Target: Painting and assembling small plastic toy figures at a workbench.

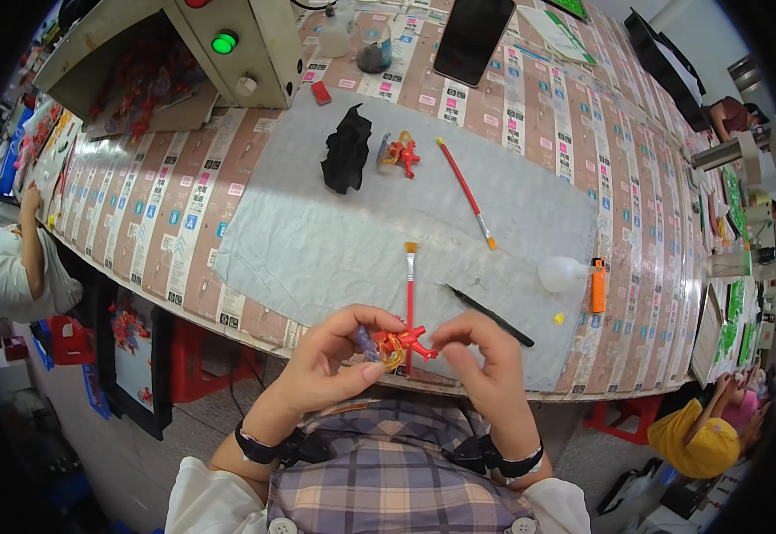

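Note:
A small red toy figurine (413, 342) with translucent purple and yellow parts is pinched between the thumb and fingers of my left hand (333, 360), just above the table's near edge. Close by its red end is my right hand (486, 360), fingers bent and apart, with nothing visible in them. Behind the figurine lies a red-handled flat brush (410, 276), its handle running down behind the toy. Black tweezers (490, 316) rest on the grey cloth (317, 267) beyond my right hand. Farther back is a similar figurine (399, 155) beside a crumpled black cloth (346, 149).
Another red brush (466, 191), a white squeeze bottle (561, 274), an orange lighter (598, 285) and a yellow scrap (559, 319) lie to the right. A metal box with a green light (224, 42) stands back left, near a glass jar (375, 49) and a phone (474, 40). Other people sit on both sides.

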Available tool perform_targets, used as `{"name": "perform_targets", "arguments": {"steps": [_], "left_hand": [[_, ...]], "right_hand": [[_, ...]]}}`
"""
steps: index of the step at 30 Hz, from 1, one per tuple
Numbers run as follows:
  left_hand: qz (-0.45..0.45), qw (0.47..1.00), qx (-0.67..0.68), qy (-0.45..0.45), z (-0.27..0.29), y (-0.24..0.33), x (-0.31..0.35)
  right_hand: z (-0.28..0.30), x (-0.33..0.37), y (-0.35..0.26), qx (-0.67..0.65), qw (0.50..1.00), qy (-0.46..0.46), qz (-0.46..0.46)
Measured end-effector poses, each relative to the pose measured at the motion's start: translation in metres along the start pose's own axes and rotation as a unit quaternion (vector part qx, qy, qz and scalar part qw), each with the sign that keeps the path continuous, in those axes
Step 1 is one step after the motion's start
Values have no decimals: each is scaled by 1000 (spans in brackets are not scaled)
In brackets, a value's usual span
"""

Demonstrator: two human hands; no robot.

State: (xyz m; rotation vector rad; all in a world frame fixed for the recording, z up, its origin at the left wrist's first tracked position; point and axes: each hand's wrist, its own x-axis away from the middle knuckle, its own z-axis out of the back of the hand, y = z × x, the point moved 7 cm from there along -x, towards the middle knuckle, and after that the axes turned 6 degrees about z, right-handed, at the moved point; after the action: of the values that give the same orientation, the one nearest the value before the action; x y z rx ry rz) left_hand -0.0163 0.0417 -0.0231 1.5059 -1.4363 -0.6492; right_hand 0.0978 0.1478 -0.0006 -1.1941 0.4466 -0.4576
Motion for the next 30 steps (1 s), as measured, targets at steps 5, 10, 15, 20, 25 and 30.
{"name": "perform_targets", "arguments": {"steps": [5,10,15,20,25,30], "left_hand": [[8,1000,10,-7,-5,0,-3],[-82,992,-92,15,-9,-1,-1],[-243,959,-141,37,-16,-4,4],[-179,962,-199,62,-15,-3,-1],[-105,992,-59,41,-17,-7,-5],[-82,996,-17,28,-18,-9,-6]], "right_hand": [[-9,5,0,-58,998,-26,-18],[-9,8,-2,-82,997,3,3],[-13,13,2,-109,994,21,16],[-23,18,3,-137,990,31,-5],[-21,16,-5,-83,996,35,30],[-19,16,-7,-68,996,41,39]]}}
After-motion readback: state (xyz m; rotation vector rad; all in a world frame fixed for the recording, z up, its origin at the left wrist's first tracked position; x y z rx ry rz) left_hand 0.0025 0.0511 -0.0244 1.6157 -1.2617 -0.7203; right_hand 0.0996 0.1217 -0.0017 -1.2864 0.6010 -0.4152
